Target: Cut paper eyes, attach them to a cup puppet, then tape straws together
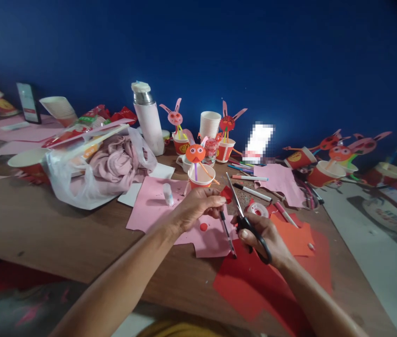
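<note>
Between the thumb and fingers of my left hand (203,204) is a small piece of red paper (227,193). My right hand (263,234) grips black-handled scissors (238,202), whose blades point up and away, just right of the red piece. Below the hands, a pen (227,234) lies over the pink paper (156,199), near a small red paper disc (203,227). A glue stick (168,194) stands on that pink sheet. Behind my left hand is a paper cup (202,175) bearing an orange rabbit-like paper head (194,153).
Red paper sheets (240,281) and an orange sheet (291,236) lie at the front right. A tape roll (258,210) and markers (253,192) are beyond. A plastic bag (79,187) with pink cloth sits left; a white flask (148,121) stands behind.
</note>
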Demonstrator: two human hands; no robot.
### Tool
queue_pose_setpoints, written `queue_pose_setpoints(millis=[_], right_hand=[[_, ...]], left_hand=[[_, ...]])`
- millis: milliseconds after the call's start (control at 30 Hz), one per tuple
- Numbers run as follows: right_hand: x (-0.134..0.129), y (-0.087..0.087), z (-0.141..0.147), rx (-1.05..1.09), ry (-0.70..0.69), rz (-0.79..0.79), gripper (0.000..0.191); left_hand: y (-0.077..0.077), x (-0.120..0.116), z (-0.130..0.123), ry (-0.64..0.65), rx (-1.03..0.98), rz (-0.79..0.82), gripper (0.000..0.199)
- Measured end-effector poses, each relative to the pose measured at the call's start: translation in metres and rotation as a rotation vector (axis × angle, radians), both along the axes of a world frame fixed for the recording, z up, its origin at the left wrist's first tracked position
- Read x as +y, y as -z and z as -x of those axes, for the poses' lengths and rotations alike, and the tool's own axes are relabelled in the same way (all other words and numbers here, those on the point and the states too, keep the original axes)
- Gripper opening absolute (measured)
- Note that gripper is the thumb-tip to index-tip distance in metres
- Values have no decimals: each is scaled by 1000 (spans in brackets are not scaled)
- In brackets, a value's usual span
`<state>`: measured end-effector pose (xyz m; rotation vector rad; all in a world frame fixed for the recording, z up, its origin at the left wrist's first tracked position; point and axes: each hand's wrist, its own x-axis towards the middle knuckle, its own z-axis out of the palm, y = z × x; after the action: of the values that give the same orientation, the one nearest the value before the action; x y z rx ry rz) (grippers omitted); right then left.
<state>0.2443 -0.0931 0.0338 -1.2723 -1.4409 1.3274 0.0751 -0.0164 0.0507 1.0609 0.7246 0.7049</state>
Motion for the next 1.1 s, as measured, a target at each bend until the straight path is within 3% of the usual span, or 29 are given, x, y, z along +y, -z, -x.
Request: queue_pose_setpoints(millis=[333, 633, 1100], right_hand=[[-1, 7, 3, 21, 14, -16, 45], [-1, 7, 8, 41, 21, -13, 43], [-3, 9, 4, 33, -80, -69, 44]], left_hand=[[5, -4, -8, -137, -28, -20, 10], [3, -6, -8, -155, 1, -68, 14], [-3, -7, -9, -172, 46, -75, 10]])
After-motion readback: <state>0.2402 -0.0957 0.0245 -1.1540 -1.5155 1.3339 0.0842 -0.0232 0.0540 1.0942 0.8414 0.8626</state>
